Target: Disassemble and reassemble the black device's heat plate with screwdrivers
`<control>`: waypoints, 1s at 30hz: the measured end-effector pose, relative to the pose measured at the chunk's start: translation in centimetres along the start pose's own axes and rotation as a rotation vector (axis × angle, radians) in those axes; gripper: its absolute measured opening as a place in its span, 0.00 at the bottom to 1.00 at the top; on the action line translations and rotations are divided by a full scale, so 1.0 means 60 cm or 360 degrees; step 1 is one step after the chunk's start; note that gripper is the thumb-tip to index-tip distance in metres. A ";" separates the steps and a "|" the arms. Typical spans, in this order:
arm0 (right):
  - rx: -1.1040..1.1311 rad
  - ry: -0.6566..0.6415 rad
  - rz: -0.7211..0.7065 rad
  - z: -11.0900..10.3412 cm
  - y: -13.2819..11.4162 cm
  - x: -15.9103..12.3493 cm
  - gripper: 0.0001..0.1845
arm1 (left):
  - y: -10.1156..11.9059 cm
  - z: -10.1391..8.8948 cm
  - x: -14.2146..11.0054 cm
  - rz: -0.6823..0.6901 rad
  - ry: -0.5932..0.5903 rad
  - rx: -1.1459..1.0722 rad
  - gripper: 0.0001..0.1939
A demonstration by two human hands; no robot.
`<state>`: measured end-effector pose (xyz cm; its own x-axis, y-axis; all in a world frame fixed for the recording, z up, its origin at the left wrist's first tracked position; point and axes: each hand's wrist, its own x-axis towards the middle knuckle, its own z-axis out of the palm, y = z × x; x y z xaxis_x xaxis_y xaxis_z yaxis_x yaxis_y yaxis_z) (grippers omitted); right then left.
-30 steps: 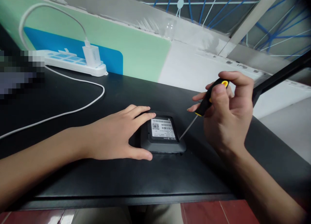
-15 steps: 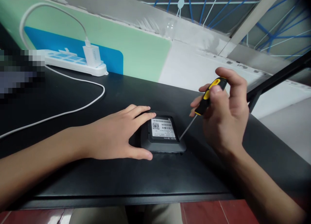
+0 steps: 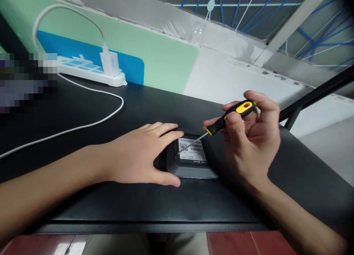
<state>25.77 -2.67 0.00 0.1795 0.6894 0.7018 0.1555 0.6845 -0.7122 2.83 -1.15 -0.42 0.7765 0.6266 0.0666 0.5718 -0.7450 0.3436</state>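
Note:
A flat dark electronic device (image 3: 193, 171) lies on the black table, its white label (image 3: 193, 150) with a QR code and barcodes facing up. My left hand (image 3: 135, 155) is spread at its left side, forefinger at the far edge and thumb at the near edge; the fingers are outstretched. In my right hand (image 3: 256, 144) is a screwdriver (image 3: 242, 110) with a black and yellow handle, held slanting down to the left. Its thin shaft crosses above the label, and the tip is at the left part of the device's recessed panel, near a corner. Whether the tip touches is hard to tell.
A white power strip (image 3: 91, 70) with a plugged-in charger (image 3: 110, 62) stands at the back left. From it a white cable (image 3: 91, 125) runs across the left of the black table (image 3: 155, 207). A dark metal bar (image 3: 318, 90) slants along the right.
My right hand has swung the screwdriver lower, moving its tip from the device's right near corner to the left side. My left hand keeps its place on the device. The view has shifted slightly.

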 end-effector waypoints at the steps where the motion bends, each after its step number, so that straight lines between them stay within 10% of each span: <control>1: -0.0028 -0.0001 -0.0015 -0.001 0.000 0.000 0.17 | 0.000 0.000 0.000 0.0015 0.0007 0.0000 0.53; 30: 0.0009 -0.0074 0.0216 -0.017 -0.010 0.010 0.13 | 0.001 0.001 -0.003 0.0007 -0.0002 0.0036 0.53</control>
<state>26.76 -2.91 0.85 0.1532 0.7860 0.5989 0.1274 0.5853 -0.8008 2.73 -1.36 -0.47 0.7792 0.6232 0.0667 0.5742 -0.7526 0.3223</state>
